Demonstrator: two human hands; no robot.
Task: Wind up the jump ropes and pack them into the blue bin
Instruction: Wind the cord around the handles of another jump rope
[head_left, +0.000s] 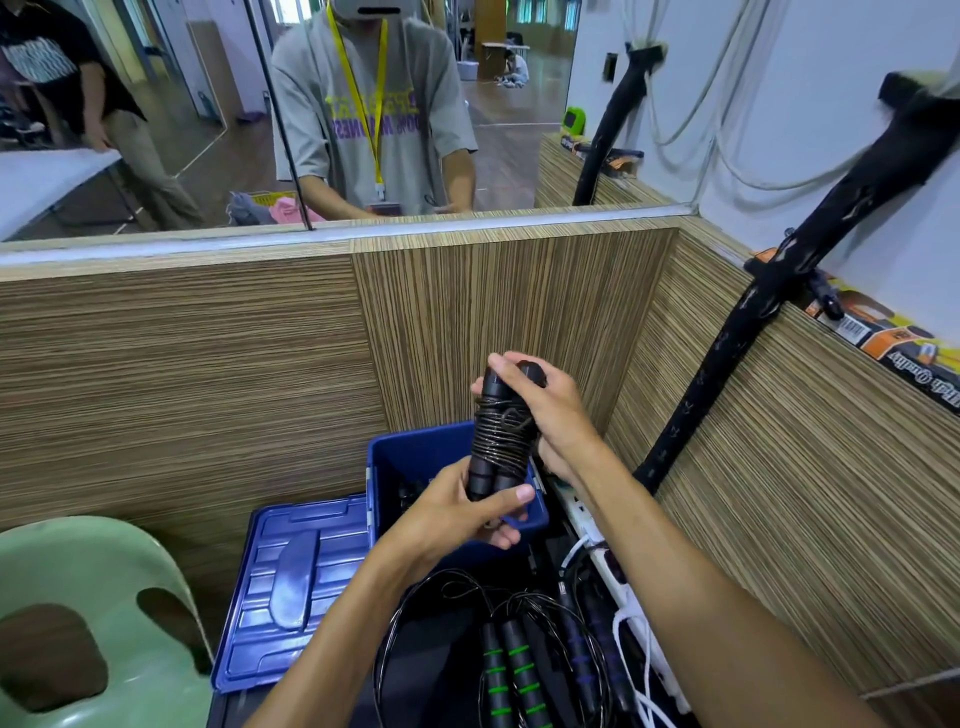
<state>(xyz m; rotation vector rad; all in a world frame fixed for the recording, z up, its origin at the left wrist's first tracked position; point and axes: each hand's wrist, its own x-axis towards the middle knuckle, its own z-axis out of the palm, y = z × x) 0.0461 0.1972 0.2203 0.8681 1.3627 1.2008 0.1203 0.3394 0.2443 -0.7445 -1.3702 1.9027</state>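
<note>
Both clenched round the wound jump rope (503, 435): left hand (457, 512) at its lower end, right hand (545, 402) on top; blue bin (405, 457) just beneath.

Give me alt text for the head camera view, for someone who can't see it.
Two hands hold a black jump rope, its cord wound around its paired handles, above an open blue bin: the left hand grips the bottom, the right hand the top. The bin's lid lies left; unwound ropes with green-striped handles lie nearer.
</note>
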